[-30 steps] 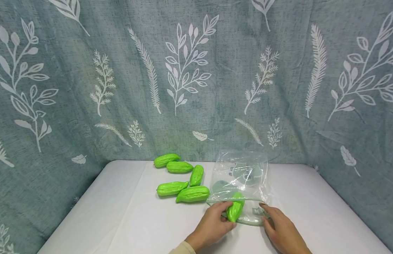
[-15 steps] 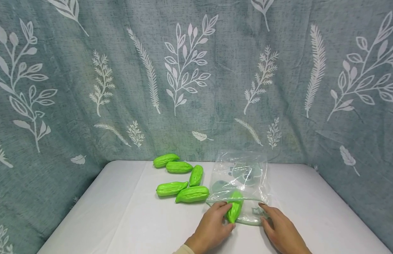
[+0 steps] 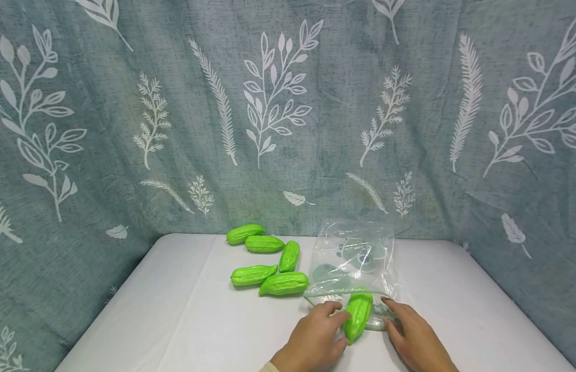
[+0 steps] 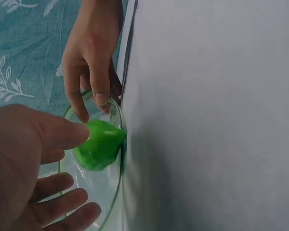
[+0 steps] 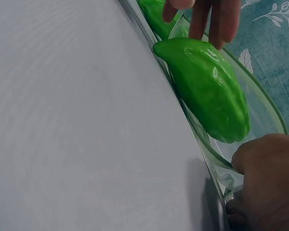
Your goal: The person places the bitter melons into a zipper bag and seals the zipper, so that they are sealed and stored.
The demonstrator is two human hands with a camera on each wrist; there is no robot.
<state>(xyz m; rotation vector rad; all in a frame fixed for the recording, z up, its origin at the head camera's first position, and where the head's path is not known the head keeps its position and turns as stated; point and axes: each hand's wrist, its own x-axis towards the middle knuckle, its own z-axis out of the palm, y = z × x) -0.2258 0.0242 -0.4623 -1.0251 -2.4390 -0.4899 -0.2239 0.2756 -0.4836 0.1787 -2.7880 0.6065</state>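
A bright green bitter melon [image 3: 358, 316] lies in the mouth of a clear plastic bag [image 3: 334, 281], its pointed end sticking out toward me. My left hand [image 3: 313, 333] is at the melon's left side. In the left wrist view, its fingers are spread and loosely bent around the melon [image 4: 98, 147], not closed on it; contact at the thumb tip is unclear. My right hand [image 3: 415, 330] holds the right side of the bag's green-edged opening between thumb and fingers. Its fingertips are partly hidden in the right wrist view, where the melon [image 5: 209, 89] sits inside the rim.
Several more green bitter melons [image 3: 284, 284] lie left of the bag on the white-covered table [image 3: 213, 330]. The bag's printed body stretches toward the table's back edge. A blue-green leaf-patterned curtain [image 3: 278, 201] hangs behind and along both sides.
The bitter melon has shifted right and toward me at the bag's mouth. My left hand has moved slightly toward me and its grip has loosened. My right hand stays at the bag's edge.
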